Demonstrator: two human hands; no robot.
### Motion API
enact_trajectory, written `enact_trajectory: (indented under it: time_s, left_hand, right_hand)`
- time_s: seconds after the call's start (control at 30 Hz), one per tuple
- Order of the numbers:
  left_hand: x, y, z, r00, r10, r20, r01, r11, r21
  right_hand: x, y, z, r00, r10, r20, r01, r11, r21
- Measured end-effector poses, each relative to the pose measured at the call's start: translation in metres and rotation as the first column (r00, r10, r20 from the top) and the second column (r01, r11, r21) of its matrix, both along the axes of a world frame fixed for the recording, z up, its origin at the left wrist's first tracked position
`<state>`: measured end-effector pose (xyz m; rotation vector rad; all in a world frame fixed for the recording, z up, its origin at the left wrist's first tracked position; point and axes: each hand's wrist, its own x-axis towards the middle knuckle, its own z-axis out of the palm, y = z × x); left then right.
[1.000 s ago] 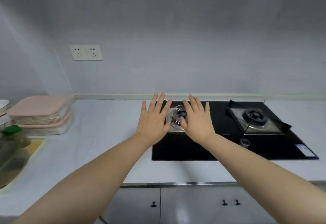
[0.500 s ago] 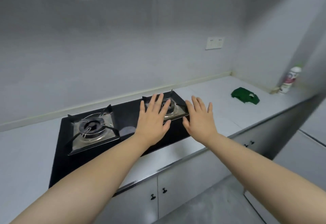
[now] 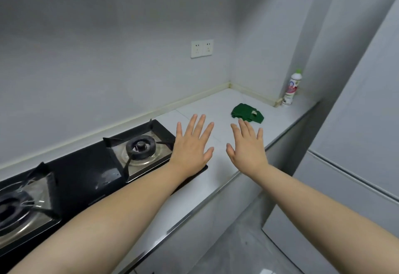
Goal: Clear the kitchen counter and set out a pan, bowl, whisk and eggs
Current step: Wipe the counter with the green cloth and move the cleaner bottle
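Observation:
My left hand (image 3: pixel 191 144) is held out flat above the right edge of the black gas hob (image 3: pixel 86 172), fingers spread and holding nothing. My right hand (image 3: pixel 248 146) is stretched out beside it over the white counter (image 3: pixel 216 109), fingers straight and empty. A crumpled green cloth (image 3: pixel 247 113) lies on the counter just beyond my right fingertips. A white bottle with a green cap (image 3: pixel 292 88) stands upright in the far right corner. No pan, bowl, whisk or eggs are in view.
The hob has two burners, one (image 3: pixel 141 146) just left of my left hand and one (image 3: pixel 13 207) at the left edge. A double wall socket (image 3: pixel 201 48) sits above the counter. A grey wall or cabinet side (image 3: pixel 356 122) rises to the right.
The view has swung right along the counter, from the hob and the pink boxes at the left to the right corner. Both hands stay flat and empty, now nearer the green cloth.

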<state>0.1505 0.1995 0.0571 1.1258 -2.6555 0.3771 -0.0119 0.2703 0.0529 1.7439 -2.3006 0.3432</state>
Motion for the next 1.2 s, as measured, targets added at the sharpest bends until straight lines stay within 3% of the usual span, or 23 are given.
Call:
enact_trajectory:
  time_s: [0.27,0.63,0.9,1.03,1.2]
  left_hand:
    - [-0.107,-0.084,0.013,0.995,-0.104,0.001,0.104,0.993,0.050]
    - [-0.244,-0.163,-0.004,0.975,-0.200,-0.098,0.213,0.965,0.150]
    - [-0.336,-0.235,-0.034,0.988,-0.101,-0.113,0.127,0.961,0.247]
    - [-0.390,-0.274,-0.051,0.997,-0.032,-0.067,0.053,0.939,0.341]
    - [-0.441,-0.317,-0.080,0.998,0.056,-0.011,-0.042,0.848,0.528]
  right_hand:
    - [-0.095,-0.065,0.017,0.992,-0.123,-0.015,0.123,0.992,0.028]
    - [-0.221,-0.133,-0.005,0.952,-0.256,0.166,0.248,0.967,0.064]
    - [-0.318,-0.211,-0.029,0.918,-0.246,0.311,0.228,0.969,0.094]
    - [-0.371,-0.258,-0.046,0.818,-0.264,0.510,0.239,0.964,0.115]
    - [-0.429,-0.304,-0.072,0.535,-0.369,0.760,0.409,0.900,0.149]
